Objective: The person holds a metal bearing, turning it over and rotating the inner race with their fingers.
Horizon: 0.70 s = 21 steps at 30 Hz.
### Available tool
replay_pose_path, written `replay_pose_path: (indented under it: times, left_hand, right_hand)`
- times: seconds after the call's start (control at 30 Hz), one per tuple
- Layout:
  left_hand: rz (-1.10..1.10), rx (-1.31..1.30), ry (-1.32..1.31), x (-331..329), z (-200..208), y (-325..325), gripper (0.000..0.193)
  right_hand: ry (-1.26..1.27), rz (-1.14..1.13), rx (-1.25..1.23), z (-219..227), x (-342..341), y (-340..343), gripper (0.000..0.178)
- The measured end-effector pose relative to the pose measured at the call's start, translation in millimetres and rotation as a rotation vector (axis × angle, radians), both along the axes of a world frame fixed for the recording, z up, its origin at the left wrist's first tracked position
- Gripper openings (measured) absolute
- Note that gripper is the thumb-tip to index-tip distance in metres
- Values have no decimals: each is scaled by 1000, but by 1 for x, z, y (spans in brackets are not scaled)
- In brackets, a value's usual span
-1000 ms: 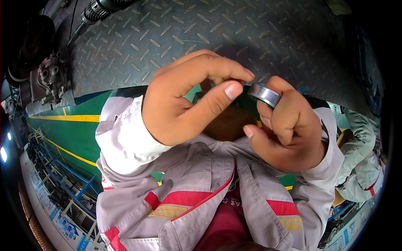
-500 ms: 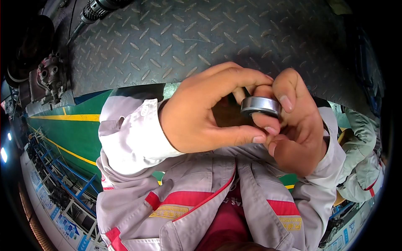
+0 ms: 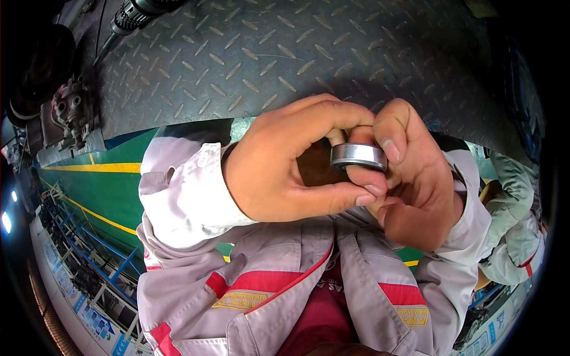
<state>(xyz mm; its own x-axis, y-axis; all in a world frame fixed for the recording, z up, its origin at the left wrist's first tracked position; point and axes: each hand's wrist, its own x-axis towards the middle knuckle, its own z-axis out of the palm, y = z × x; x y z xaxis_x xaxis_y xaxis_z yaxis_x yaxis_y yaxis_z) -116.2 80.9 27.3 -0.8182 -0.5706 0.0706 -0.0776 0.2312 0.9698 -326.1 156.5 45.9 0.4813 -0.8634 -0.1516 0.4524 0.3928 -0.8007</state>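
Note:
A small shiny steel bearing (image 3: 358, 155) with a dark lower face is held up between my two hands, near the front edge of the metal plate. One finger passes through its bore, and the tip shows below the ring. My left hand (image 3: 279, 160) curves around from the left, its fingertips at the bearing's upper left side and its thumb tip just beneath. From the right, my right hand (image 3: 418, 178) grips the ring with curled fingers, one fingertip resting at its right side. The finger bases behind the bearing are hidden.
A dark diamond-tread metal plate (image 3: 237, 65) lies beyond my hands. A geared shaft (image 3: 127, 18) rests at its far left. A greasy metal housing (image 3: 72, 110) stands left of the plate. Another person's grey sleeve (image 3: 513, 196) shows at the right, and blue racks (image 3: 98, 249) at the lower left.
Both hands have shifted slightly left and a little nearer to me with the bearing. The ring has turned slightly and sits more level. The hold looks the same.

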Motion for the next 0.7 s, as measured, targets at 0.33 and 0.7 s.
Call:
replay_pose_path:
  times: [0.33, 0.7]
  left_hand:
    - [24, 16, 2, -1, 0, 1, 76]
    - [12, -188, 37, -1, 1, -3, 63]
  right_hand:
    - [149, 87, -175, -11, 0, 1, 61]
    - [81, 105, -209, -15, 3, 1, 73]
